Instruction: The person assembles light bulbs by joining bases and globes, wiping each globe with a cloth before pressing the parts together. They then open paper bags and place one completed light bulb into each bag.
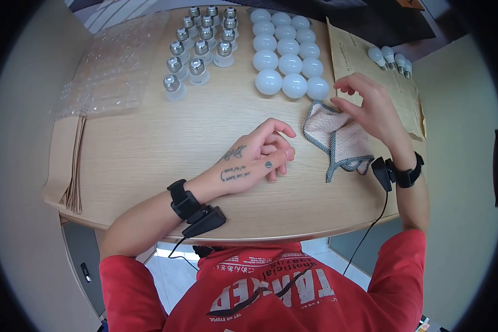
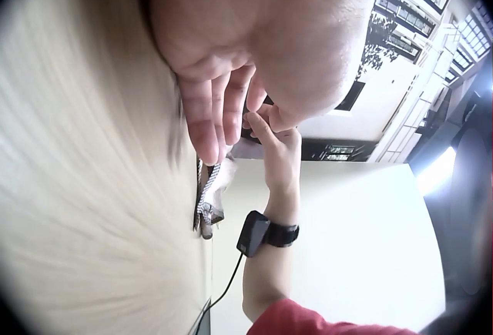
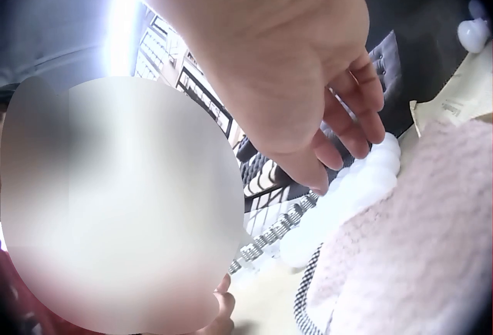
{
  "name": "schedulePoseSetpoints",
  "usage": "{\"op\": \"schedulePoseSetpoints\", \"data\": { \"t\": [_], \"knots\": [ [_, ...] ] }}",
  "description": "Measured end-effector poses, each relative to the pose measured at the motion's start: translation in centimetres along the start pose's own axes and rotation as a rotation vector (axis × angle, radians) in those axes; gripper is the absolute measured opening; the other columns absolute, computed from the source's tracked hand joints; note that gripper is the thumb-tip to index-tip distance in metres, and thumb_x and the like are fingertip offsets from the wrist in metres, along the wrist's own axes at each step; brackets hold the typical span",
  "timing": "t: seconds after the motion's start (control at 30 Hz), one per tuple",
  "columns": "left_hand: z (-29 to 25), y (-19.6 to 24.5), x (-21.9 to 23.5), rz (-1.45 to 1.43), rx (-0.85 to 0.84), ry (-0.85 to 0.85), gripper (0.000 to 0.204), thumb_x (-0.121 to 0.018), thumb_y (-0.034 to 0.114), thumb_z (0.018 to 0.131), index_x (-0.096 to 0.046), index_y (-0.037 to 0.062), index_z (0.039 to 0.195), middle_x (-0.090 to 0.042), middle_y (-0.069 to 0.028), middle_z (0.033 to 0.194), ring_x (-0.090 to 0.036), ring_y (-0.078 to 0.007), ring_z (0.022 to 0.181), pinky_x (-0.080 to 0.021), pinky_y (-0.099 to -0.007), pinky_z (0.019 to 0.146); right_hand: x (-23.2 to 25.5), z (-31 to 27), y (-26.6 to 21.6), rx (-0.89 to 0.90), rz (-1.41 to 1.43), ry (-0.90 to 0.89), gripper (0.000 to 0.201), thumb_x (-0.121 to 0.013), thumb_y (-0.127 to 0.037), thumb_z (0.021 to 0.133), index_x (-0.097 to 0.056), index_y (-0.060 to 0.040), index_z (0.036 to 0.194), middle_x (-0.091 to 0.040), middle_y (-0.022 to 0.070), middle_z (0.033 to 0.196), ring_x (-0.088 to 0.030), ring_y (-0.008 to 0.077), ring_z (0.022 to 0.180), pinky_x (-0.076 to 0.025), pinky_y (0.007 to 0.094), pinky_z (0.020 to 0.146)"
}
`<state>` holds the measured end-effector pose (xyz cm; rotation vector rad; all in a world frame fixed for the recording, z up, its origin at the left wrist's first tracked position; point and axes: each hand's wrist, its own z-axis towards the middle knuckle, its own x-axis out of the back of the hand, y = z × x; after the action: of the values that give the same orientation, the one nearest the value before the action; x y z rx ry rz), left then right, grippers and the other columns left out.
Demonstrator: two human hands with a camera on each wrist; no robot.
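Note:
My left hand [image 1: 257, 154] rests near the middle of the wooden table, its fingers loosely bent around nothing. Over a pale pink cloth [image 1: 351, 145] with a checked trim hovers my right hand [image 1: 373, 108], thumb and fingers apart. The right wrist view shows that hand [image 3: 300, 73] without anything in its fingers, the textured cloth [image 3: 408, 242] below. Just beyond the cloth, white round light bulbs [image 1: 289, 63] stand in rows. In the left wrist view the cloth [image 2: 223, 185] lies past the left fingertips.
Several bulbs with screw bases up [image 1: 202, 48] stand in rows at back left. Small bulbs [image 1: 388, 57] lie on a brown paper sheet [image 1: 351, 55] at the right. Bubble wrap [image 1: 113, 61] and folded brown paper [image 1: 66, 157] lie along the left side.

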<state>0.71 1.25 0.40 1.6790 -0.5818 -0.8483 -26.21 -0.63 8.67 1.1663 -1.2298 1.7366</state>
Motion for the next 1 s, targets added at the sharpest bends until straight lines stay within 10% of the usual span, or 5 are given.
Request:
{"op": "schedulePoseSetpoints", "data": {
  "t": [0.5,1.0],
  "knots": [
    [0.0,0.0,-0.2,0.052,-0.017,-0.011,0.026,-0.049,0.009,0.099,-0.045,0.0038,0.124,-0.061,-0.0075,0.098,-0.062,-0.0114,0.082,-0.052,-0.0238,0.068,-5.2,0.8,0.9,-0.091,-0.117,0.101,0.043,-0.074,-0.031,0.082,-0.061,-0.0010,0.111,-0.070,0.0189,0.095,-0.068,0.0378,0.081,-0.054,0.0451,0.072],
    [0.5,-0.5,-0.1,-0.151,-0.115,0.135,0.036,-0.058,0.020,0.099,-0.051,0.0012,0.129,-0.061,-0.0072,0.104,-0.063,-0.0125,0.083,-0.052,-0.0251,0.067,-4.9,-3.1,-3.7,0.081,0.457,0.071,0.051,-0.078,-0.017,0.076,-0.060,-0.0046,0.122,-0.066,0.0113,0.110,-0.064,0.0232,0.101,-0.049,0.0339,0.090]
  ]
}}
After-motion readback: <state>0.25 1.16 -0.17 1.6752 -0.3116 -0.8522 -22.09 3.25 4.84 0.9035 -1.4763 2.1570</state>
